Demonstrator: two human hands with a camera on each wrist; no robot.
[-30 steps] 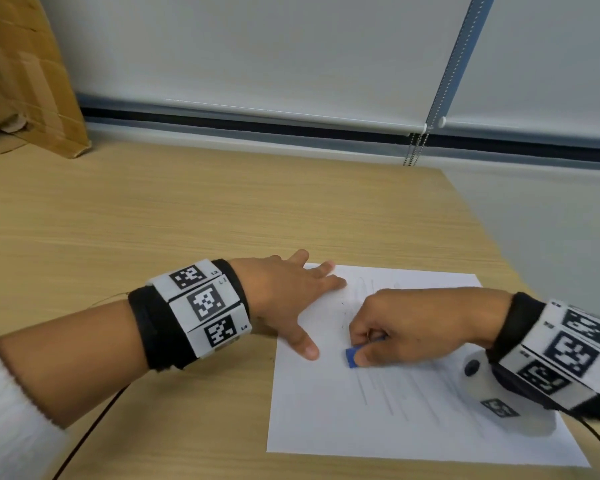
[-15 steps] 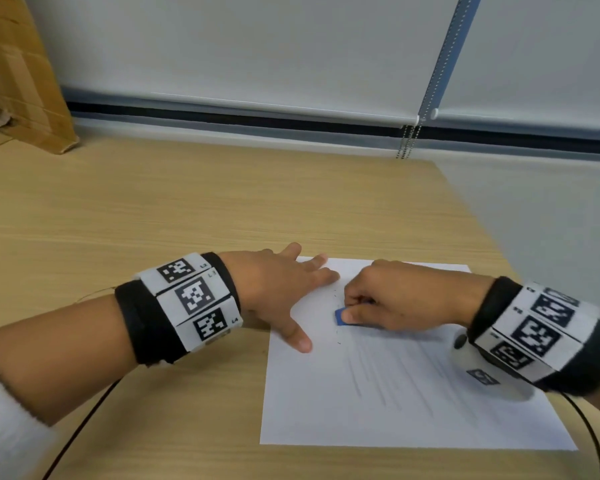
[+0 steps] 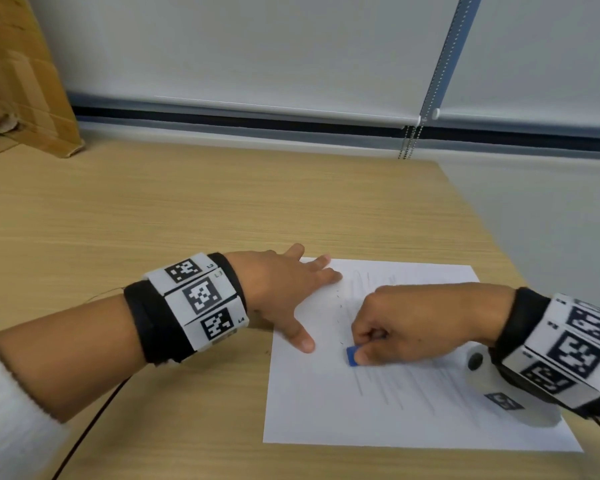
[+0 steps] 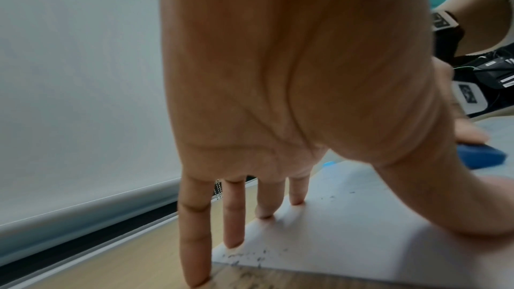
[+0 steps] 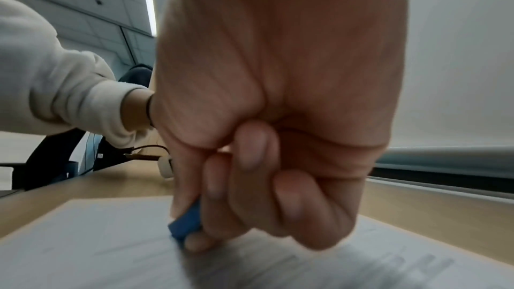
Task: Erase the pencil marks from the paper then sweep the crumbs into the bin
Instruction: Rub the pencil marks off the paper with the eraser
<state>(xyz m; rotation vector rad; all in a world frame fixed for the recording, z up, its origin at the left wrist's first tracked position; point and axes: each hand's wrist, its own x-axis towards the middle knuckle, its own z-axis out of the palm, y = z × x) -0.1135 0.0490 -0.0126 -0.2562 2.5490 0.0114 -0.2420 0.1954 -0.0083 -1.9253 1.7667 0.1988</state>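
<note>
At lower centre, the paper (image 3: 326, 410) is pinned flat by the spread left hand (image 3: 278, 289) so it cannot slide; the blue eraser (image 3: 352, 355) is pinched by the right hand (image 3: 413, 323) for rubbing.

Matt white paper (image 3: 326, 410) on a wood-grain table (image 3: 187, 209)

We wear a black band (image 3: 146, 327) on the left wrist and another (image 3: 520, 327) on the right, each ringed with white tiles printed in black square codes, thin black cables (image 3: 84, 431) trailing; cream knit sleeves (image 5: 55, 78) pushed up the forearms.
</note>
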